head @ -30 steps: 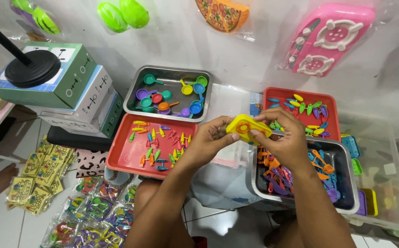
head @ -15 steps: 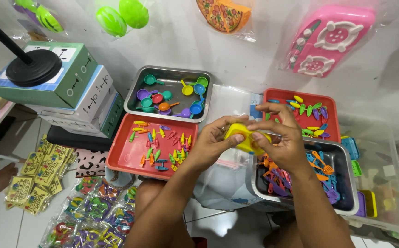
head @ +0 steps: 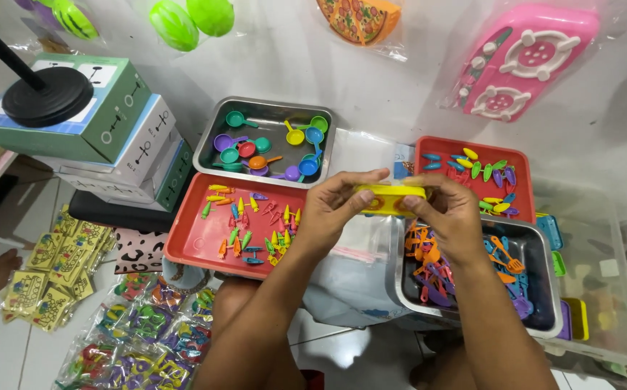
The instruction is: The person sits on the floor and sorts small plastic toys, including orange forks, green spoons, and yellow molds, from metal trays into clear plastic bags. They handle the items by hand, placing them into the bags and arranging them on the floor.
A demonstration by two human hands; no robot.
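- Your left hand [head: 331, 213] and right hand [head: 452, 217] both pinch a flat yellow toy piece [head: 390, 200], one grip on each end, held level above the trays.
- Red tray [head: 183, 245] of small coloured bits sits at 9 o'clock of the piece.
- Steel tray [head: 537, 318] of orange and purple utensils at 4 o'clock, under your right wrist.
- Steel tray with toy ladles [head: 209, 141] at 10 o'clock.

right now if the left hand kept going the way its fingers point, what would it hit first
The left hand points right along the yellow toy piece, so it would likely meet the right hand gripping the other end first; depth is unclear.
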